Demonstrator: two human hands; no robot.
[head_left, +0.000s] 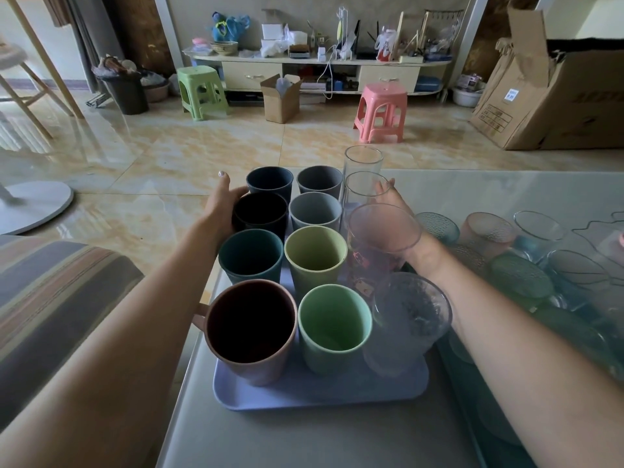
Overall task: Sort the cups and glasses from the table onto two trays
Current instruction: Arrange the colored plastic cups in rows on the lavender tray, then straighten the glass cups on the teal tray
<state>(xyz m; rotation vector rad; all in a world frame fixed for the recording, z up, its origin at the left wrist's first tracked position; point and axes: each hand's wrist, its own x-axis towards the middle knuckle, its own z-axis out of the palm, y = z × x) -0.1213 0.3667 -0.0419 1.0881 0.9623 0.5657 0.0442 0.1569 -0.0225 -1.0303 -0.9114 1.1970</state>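
A lilac tray point(304, 395) holds several opaque plastic cups in two rows, from a brown mug point(250, 329) at the front to grey cups at the back. A row of clear glasses stands along the tray's right side. My left hand point(221, 207) wraps the left side of the black cup point(260, 212). My right hand point(393, 201) lies flat behind a tall clear glass point(363, 192), fingers straight and touching its right side. A dark green tray point(499, 430) on the right carries several textured glasses.
The grey table point(337, 440) ends just left of the lilac tray, with a striped cushion point(60, 285) beside it. Beyond lie a tiled floor, a pink stool point(381, 111), a green stool point(201, 91) and cardboard boxes.
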